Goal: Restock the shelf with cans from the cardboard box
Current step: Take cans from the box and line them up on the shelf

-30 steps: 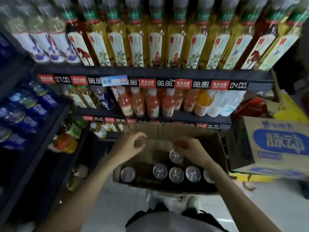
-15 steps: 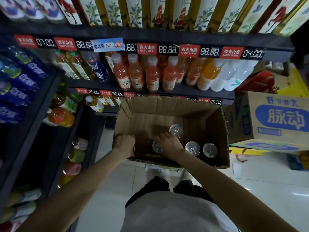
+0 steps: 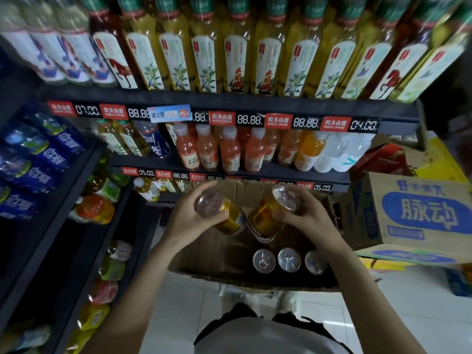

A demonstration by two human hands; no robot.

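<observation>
An open cardboard box (image 3: 201,264) stands on the floor below me, in front of the shelves. My left hand (image 3: 189,221) grips a gold can (image 3: 224,213) above the box, its silver top tilted toward me. My right hand (image 3: 306,215) grips a second gold can (image 3: 268,213), leaning the other way, so the two can bottoms nearly meet. Three more cans (image 3: 288,260) stand upright in the box's near right corner, only their silver lids showing. The dark shelf (image 3: 255,175) behind the box carries orange drink bottles.
A closed blue-printed carton (image 3: 421,213) sits right of the box on more cartons. Tall tea bottles (image 3: 204,57) fill the upper shelf above red price tags. A side rack (image 3: 46,238) at left holds blue bottles and lower drinks. White tiled floor (image 3: 408,315) lies around my feet.
Both hands reached down into the box, each took hold of a can, and have lifted the two cans up above the box. Fewer cans stand in the box now.
</observation>
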